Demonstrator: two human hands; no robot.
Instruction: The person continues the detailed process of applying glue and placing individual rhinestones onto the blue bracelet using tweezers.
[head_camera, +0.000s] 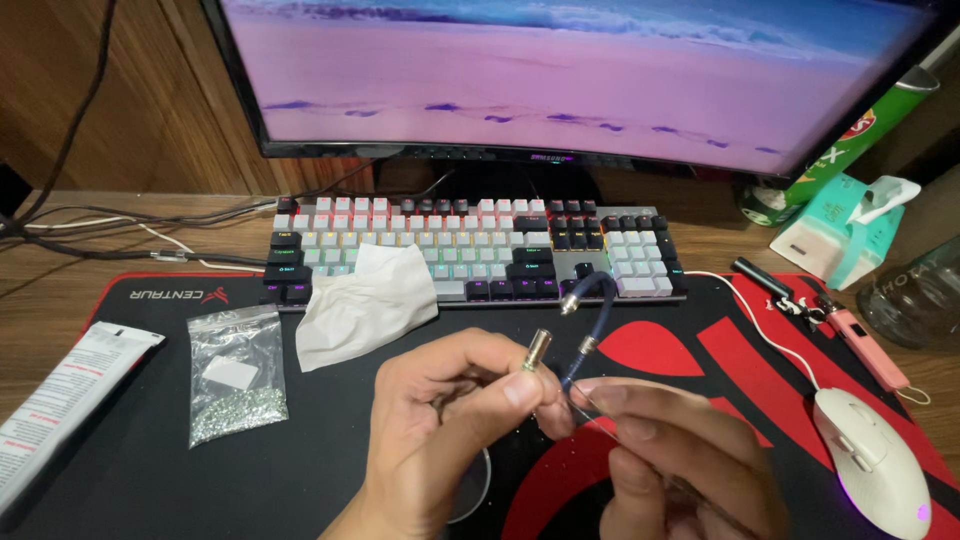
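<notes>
My left hand pinches a small metal cylindrical piece between thumb and fingers, its end pointing up. My right hand sits just to the right, fingertips closed on a thin wire or needle near the base of a short dark blue cable with metal plugs, which arches up in front of the keyboard. Both hands hover over a black and red desk mat. Whether the cable joins the metal piece is hidden by my fingers.
A white and black backlit keyboard lies behind, with a crumpled white tissue on its left corner. A clear bag of glittery bits, a white packet, a white mouse, a pink tool, a tissue box and a monitor surround.
</notes>
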